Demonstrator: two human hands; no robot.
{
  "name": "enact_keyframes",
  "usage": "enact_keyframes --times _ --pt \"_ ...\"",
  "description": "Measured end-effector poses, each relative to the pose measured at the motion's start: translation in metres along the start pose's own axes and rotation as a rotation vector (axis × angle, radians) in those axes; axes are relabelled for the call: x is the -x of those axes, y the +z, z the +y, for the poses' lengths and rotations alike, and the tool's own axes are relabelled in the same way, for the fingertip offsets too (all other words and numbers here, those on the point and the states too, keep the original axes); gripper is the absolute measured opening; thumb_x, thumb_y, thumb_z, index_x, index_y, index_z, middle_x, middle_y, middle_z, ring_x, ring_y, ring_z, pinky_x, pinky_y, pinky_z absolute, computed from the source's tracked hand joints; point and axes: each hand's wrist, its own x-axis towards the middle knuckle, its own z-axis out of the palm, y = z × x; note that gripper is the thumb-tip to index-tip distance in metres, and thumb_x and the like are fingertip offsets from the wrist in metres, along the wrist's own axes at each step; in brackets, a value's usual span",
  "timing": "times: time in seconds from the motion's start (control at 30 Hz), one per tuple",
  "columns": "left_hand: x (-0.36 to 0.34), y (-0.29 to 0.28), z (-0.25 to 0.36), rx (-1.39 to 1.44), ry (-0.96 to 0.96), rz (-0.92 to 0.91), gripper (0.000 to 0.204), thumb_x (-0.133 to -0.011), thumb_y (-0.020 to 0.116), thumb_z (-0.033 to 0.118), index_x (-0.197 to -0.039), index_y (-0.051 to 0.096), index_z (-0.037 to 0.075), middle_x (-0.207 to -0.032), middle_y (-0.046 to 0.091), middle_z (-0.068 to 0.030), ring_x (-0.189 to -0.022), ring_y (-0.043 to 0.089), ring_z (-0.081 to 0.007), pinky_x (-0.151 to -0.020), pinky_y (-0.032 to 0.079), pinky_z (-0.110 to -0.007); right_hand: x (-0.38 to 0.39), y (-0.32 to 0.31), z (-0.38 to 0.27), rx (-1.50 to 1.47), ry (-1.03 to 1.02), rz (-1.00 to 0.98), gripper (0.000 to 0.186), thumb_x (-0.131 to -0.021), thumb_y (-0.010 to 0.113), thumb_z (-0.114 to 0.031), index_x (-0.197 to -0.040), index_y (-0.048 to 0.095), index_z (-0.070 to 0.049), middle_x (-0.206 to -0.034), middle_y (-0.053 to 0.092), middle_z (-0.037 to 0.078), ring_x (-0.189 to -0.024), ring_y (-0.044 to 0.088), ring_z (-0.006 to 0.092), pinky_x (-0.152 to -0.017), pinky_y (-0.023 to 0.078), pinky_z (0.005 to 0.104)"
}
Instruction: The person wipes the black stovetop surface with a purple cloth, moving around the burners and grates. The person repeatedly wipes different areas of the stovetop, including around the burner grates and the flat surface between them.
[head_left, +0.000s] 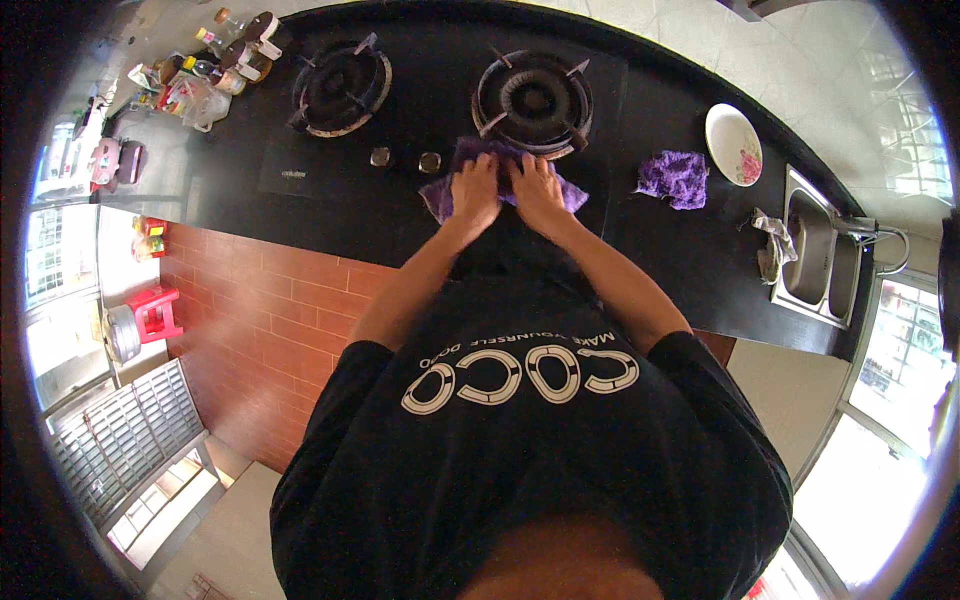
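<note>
A purple cloth lies on the black counter just in front of the right-hand gas burner. My left hand grips it with bent fingers on the left part, and my right hand has its fingers curled into it beside the left one. The fingertips are partly hidden in the folds. Two control knobs sit just left of the cloth. A second, crumpled purple cloth lies to the right of my hands.
Another burner is at back left, with bottles and containers beyond. A white floral plate, a pale rag and a steel sink with a faucet are at right. A red stool stands on the floor at left.
</note>
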Motion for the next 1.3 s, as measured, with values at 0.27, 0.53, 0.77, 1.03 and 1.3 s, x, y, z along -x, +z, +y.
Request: enact_keyframes --times 0.27,0.53,0.77,1.03,1.3 --pt "-0.007 0.023 0.068 0.081 0.256 -0.038 0.076 -0.064 0.074 0.013 -0.133 0.046 0.002 -0.116 0.052 -0.0098 -0.103 0.054 -0.0310 -0.081 0.049 -0.043 0.062 -0.019 0.049 0.009 0.182 -0.047 0.046 -0.086 0.051 -0.008 -0.131 0.049 -0.001 -0.115 0.050 0.016 -0.108 0.050 0.0350 -0.092 0.046 0.0415" --pt "0.002 0.006 0.025 -0.032 0.212 -0.046 0.074 -0.066 0.074 0.014 -0.133 0.044 0.007 -0.115 0.049 -0.0079 -0.100 0.056 -0.0301 -0.073 0.052 -0.044 0.026 0.006 0.022 -0.067 0.126 0.048 0.043 -0.084 0.053 -0.008 -0.126 0.051 0.000 -0.113 0.050 0.015 -0.110 0.048 0.0332 -0.092 0.046 0.0416" --pt "0.001 -0.011 -0.012 0.001 0.057 -0.096 0.065 -0.071 0.067 0.007 -0.132 0.045 0.003 -0.115 0.052 -0.0139 -0.100 0.057 -0.0367 -0.080 0.051 -0.046 -0.008 0.011 -0.013 -0.176 0.080 0.019 0.050 -0.081 0.057 -0.008 -0.131 0.051 -0.003 -0.114 0.050 0.018 -0.111 0.049 0.0360 -0.093 0.046 0.0443" --pt "-0.007 0.024 0.054 0.171 0.142 -0.072 0.070 -0.069 0.068 0.005 -0.133 0.042 -0.004 -0.118 0.052 -0.0174 -0.100 0.057 -0.0375 -0.083 0.051 -0.042 0.048 -0.015 0.043 0.010 0.175 -0.113 0.047 -0.083 0.057 -0.011 -0.130 0.051 -0.009 -0.117 0.050 0.016 -0.108 0.050 0.0331 -0.091 0.047 0.0419" --pt "-0.007 0.011 0.054 0.130 0.215 -0.132 0.071 -0.070 0.073 0.013 -0.133 0.044 0.002 -0.115 0.053 -0.0141 -0.102 0.059 -0.0320 -0.080 0.053 -0.041 0.046 -0.004 0.045 -0.154 0.168 -0.012 0.081 -0.060 0.073 -0.003 -0.136 0.044 -0.003 -0.119 0.048 0.021 -0.110 0.048 0.0399 -0.092 0.045 0.0468"
